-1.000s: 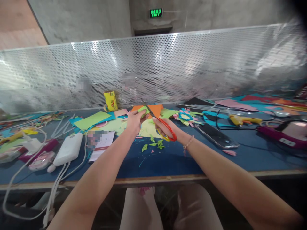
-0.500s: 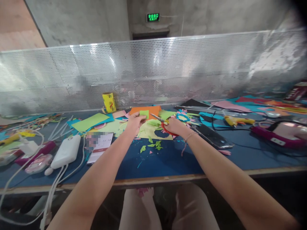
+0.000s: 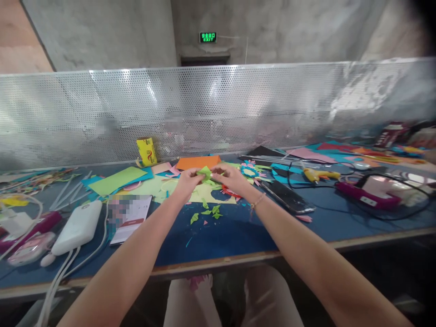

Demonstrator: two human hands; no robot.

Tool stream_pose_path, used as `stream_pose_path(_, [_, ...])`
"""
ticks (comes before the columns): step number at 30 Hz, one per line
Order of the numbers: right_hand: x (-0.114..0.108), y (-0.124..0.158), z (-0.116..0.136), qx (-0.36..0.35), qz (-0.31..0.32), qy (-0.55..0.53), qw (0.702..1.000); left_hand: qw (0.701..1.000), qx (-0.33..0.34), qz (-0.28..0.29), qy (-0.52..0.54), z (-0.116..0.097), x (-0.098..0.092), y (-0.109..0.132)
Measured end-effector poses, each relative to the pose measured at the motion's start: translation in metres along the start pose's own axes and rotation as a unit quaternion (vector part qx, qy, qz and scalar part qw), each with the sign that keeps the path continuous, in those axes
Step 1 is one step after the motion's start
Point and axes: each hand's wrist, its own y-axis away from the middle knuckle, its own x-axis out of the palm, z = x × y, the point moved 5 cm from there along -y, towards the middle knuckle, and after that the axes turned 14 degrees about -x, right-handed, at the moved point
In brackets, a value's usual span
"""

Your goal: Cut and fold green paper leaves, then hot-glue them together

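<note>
A small green paper piece (image 3: 205,171) is held up between my two hands over the middle of the table. The fingers of my left hand (image 3: 189,181) pinch its left side. My right hand (image 3: 232,177) closes on its right side, fingertips bent toward the paper. Beneath the right hand lie the red-handled scissors (image 3: 230,191), mostly covered by it. Small folded green paper bits (image 3: 215,210) are scattered on the blue tabletop just in front. A pale yellow-green sheet (image 3: 200,196) and an orange sheet (image 3: 199,162) lie under and behind the hands.
A perforated metal screen (image 3: 190,109) stands along the table's back. At left lie a phone (image 3: 132,222) and a white power bank (image 3: 77,227) with cables. To the right are a black phone (image 3: 289,197), a yellow glue gun (image 3: 320,175) and a blue paper flower (image 3: 250,170).
My right hand has let go of the scissors, which now lie on the table, and has moved left to the green paper. The paper has changed from a flat square to a tilted piece.
</note>
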Motion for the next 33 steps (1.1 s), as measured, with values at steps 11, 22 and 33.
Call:
stream_pose_path(11, [0.002,0.002,-0.015,0.079,-0.076,-0.085,0.99,0.995,-0.045,-0.003,0.092,0.001,0.003,0.003])
stream_pose_path(22, [0.002,0.003,0.014,-0.207,-0.043,0.168,0.963,0.977,-0.137,0.033,0.159,0.008,0.005,0.004])
stream_pose_path(33, [0.002,0.004,0.015,-0.195,-0.035,0.169,0.966,0.98,-0.097,0.036,0.169,0.004,0.004,0.005])
